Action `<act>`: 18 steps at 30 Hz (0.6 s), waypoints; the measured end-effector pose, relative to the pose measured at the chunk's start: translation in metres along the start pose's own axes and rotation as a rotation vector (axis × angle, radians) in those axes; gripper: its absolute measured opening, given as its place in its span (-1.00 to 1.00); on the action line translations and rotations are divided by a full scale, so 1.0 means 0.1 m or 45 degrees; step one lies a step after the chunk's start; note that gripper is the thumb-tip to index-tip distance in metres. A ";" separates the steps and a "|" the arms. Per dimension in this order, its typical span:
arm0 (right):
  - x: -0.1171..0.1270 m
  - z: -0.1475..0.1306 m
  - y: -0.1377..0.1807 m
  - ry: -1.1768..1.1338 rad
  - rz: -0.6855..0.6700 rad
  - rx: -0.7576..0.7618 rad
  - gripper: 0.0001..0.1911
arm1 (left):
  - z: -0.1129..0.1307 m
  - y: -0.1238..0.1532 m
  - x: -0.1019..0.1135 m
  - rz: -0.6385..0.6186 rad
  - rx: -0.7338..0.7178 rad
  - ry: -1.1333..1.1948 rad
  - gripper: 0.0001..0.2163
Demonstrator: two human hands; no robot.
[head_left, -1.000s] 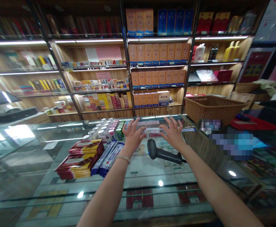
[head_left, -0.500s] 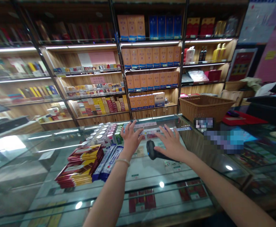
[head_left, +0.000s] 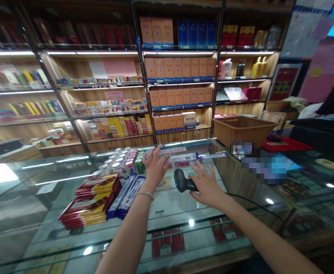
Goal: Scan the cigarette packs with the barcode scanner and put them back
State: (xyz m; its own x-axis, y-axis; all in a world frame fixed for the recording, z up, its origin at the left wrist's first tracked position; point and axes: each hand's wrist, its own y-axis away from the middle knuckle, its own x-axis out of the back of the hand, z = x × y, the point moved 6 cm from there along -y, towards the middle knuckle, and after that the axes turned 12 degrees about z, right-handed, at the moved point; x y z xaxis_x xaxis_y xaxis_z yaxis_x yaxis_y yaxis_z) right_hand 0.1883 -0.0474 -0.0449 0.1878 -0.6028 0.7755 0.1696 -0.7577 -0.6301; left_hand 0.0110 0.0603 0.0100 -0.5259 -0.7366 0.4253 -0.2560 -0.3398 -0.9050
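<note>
My right hand rests with spread fingers on the handle of a black barcode scanner that lies on the glass counter. My left hand hovers open just left of the scanner's head, beside a row of small bottles and near a long white carton at the counter's far edge. Neither hand grips anything. A thin bracelet circles my left wrist.
Stacked red-and-yellow cartons and blue-white cartons lie left of my left arm. A wicker basket stands at the right, with a red mat behind it. Shelves of orange boxes fill the back wall.
My right hand dropped from above the far carton onto the scanner's handle. My left hand stayed raised and open. The camera shifted slightly right.
</note>
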 end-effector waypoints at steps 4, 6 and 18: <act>-0.04 -0.09 -0.06 0.002 0.016 0.000 -0.56 | 0.00 0.00 0.00 0.011 -0.003 -0.008 -0.78; -0.07 -0.12 -0.08 0.004 0.023 -0.016 -0.61 | -0.01 0.00 0.00 0.010 0.002 -0.012 -0.78; 0.12 -0.07 -0.07 -0.078 0.209 -0.179 -0.66 | -0.03 0.01 -0.01 -0.006 0.008 -0.058 -0.78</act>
State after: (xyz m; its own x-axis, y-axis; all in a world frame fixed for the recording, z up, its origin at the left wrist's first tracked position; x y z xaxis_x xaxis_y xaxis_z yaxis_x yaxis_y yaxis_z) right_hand 0.1826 -0.0514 -0.0312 0.2606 -0.7081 0.6563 -0.0035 -0.6804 -0.7328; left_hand 0.0086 0.0626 0.0092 -0.4873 -0.7609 0.4285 -0.2533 -0.3464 -0.9032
